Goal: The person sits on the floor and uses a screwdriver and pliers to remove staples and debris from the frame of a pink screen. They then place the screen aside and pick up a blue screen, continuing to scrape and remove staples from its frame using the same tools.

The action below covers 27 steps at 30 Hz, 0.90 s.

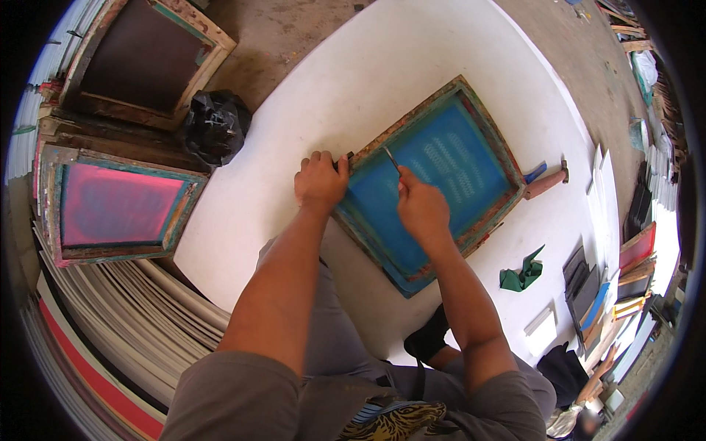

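A wooden screen-printing frame (482, 106) with blue mesh (434, 176) and rows of pale markings lies at a slant on the white board. At its left edge, my left hand (321, 180) is closed. A small black object (343, 160) pokes out beside that thumb; most of it is hidden. My right hand (425, 209) holds a thin metal tool (392, 157) over the mesh, its tip pointing up and left. Whether the tip touches the mesh, I cannot tell.
Right of the frame are a hammer (546, 184) and a crumpled green cloth or paper (523, 273). To the left stand a pink-meshed frame (121, 198), a dark-meshed frame (143, 62) and a black plastic bag (217, 126). Stacked sheets (125, 316) lie lower left.
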Tool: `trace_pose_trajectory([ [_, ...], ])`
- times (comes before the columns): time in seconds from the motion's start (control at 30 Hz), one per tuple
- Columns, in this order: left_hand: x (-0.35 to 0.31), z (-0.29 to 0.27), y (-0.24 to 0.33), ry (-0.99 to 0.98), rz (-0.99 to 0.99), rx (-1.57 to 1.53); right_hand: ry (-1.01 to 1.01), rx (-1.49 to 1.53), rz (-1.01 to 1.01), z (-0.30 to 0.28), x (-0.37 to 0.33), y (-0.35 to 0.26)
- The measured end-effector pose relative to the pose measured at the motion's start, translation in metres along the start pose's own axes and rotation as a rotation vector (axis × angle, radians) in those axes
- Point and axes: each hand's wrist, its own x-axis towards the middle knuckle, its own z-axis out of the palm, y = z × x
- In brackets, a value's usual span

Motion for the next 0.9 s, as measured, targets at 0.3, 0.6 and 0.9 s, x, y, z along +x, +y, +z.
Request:
trace_pose_trajectory([
  [0.3,-0.001,-0.005,0.001,-0.038,0.016,-0.042,-0.124,-0.042,0.012,-0.006,0.004,-0.008],
  [0.6,0.002,0.003,0.002,0.01,0.081,-0.017,0.055,0.282,-0.125,0.026,0.02,0.038],
  [0.9,0.002,0.005,-0.005,-0.006,0.024,-0.014,-0.031,0.038,-0.053,0.005,0.008,0.004],
])
